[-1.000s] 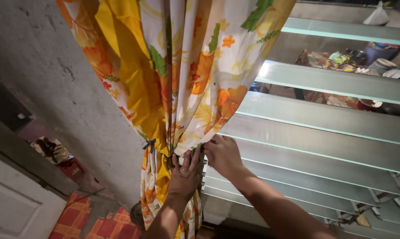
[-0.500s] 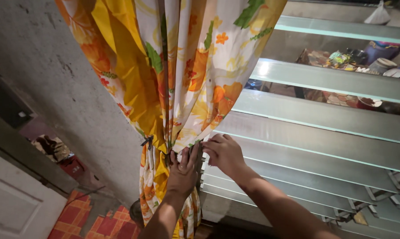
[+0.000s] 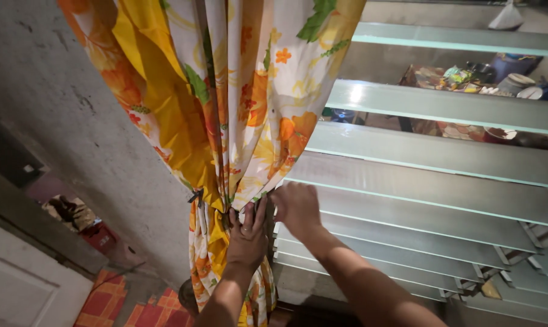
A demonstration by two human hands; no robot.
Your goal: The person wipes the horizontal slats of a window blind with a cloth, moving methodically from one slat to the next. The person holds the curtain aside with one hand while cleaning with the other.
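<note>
Left hand (image 3: pixel 247 237) and right hand (image 3: pixel 297 207) apparently grip gathered curtain (image 3: pixel 225 109).

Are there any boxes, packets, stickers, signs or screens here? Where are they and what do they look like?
No signs, labels or screens show.
White bag: top right corner, beyond the glass window slats; soft, bunched, knotted on top.
Nothing else is clearly a package; the small things past the slats are too small to tell.
Both hands are on the flowered curtain, which bears no label.

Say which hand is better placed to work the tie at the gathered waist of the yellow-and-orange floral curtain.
Right, probably. The right hand has fingertips at the pinch point, free to work. The left hand lies flat on the yellow-and-orange floral curtain, holding the bunch.
</note>
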